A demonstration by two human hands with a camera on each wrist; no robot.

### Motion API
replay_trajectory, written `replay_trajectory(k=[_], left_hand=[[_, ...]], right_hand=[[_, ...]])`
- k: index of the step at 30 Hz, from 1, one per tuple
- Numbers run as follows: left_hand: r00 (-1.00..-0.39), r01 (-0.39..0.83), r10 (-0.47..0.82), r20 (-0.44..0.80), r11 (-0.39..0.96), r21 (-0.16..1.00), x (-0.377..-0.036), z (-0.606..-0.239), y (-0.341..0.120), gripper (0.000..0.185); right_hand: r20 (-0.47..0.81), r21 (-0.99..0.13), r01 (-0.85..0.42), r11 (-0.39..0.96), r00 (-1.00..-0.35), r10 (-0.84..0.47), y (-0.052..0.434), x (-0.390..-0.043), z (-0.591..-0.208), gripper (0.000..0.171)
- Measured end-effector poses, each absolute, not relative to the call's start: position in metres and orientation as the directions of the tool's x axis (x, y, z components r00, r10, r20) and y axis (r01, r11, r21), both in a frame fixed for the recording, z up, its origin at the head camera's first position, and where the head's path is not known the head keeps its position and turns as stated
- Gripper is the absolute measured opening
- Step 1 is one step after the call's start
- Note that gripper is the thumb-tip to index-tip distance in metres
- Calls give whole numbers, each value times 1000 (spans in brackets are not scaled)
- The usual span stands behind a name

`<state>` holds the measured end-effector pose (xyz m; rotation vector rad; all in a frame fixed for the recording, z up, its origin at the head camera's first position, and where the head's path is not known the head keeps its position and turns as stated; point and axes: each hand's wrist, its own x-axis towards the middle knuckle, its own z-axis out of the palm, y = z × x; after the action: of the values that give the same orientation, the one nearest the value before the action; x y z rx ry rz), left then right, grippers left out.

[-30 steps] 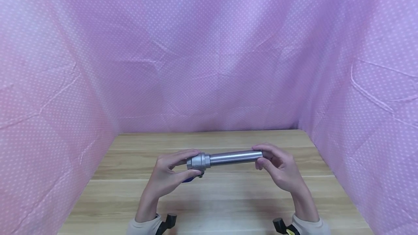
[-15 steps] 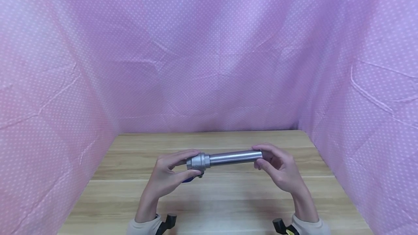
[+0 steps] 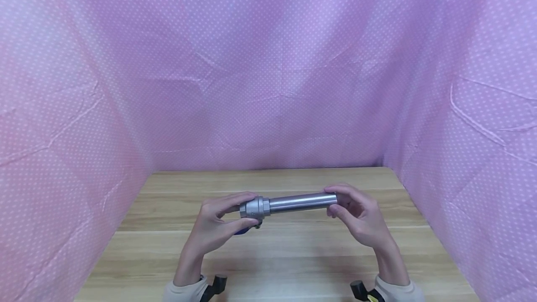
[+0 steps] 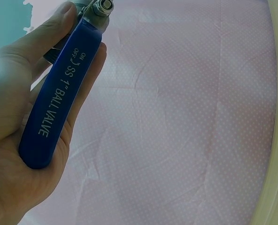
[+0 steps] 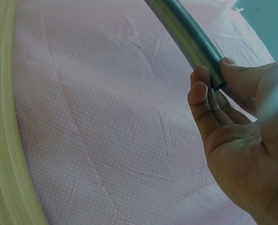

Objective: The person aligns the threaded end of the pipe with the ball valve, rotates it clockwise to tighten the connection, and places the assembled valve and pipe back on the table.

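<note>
Handle (blue) mostly hidden in head view.

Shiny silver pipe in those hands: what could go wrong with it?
The smooth, round silver metal pipe might slip, since the right hand pinches it only near one end. It could come loose from the chunky silver metal valve in the left hand, as I can't tell how tightly they're joined. The long, flat blue handle lies over that hand's palm, so it might get in the way.

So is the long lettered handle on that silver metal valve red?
No, the left wrist view shows a long flat blue handle with pale lettering.
</note>
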<state>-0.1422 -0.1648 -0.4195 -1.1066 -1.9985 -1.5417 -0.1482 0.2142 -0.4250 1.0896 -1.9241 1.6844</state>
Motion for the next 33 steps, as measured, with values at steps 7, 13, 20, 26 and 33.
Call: replay_trajectory(k=[7,13,20,26,33], left_hand=[[-611,775,356,707,84,626,-141,-419,-164,57],[-607,779,353,712,91,620,-141,-418,-164,57],[-617,774,348,706,109,623,-139,-419,-164,58],[-618,774,349,705,113,623,-138,-419,-164,58],[-618,774,352,703,111,624,-137,-419,-163,58]], right_hand=[[696,-676,-736,33,-652,-301,216,-148,-426,52],[703,-666,-745,31,-642,-305,216,-149,-424,52],[699,-669,-743,23,-639,-321,217,-148,-423,51],[701,-665,-747,17,-631,-331,217,-149,-423,47],[700,-664,-747,24,-633,-329,218,-148,-423,46]])
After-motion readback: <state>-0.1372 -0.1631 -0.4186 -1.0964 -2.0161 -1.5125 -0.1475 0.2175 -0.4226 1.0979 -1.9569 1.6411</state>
